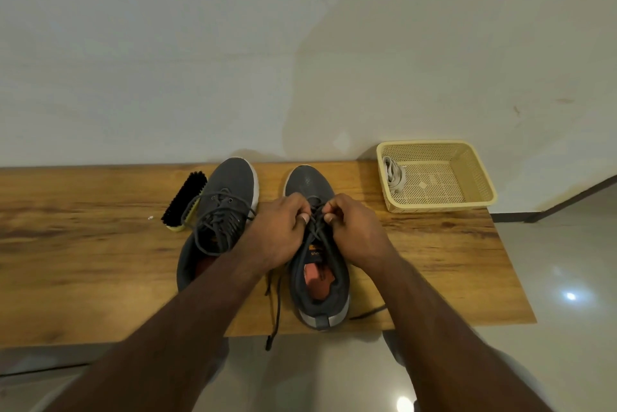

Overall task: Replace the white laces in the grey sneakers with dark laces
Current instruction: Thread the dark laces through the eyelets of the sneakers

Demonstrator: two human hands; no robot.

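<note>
Head view: dark lace between left hand and right hand

Matt grey knit-cloth sneakers with smooth white rubber soles, dark woven laces, wood-grain tabletop with low sheen, perforated cream plastic basket, black-bristled shoe brush, glossy tiled floor, matt painted wall

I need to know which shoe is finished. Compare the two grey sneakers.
The left sneaker lies untouched beside the brush, its dark lace in a loose loop. The right sneaker has the left hand and right hand pinching its dark lace, ends trailing. Both sit on the wooden bench, toes to the wall.
</note>
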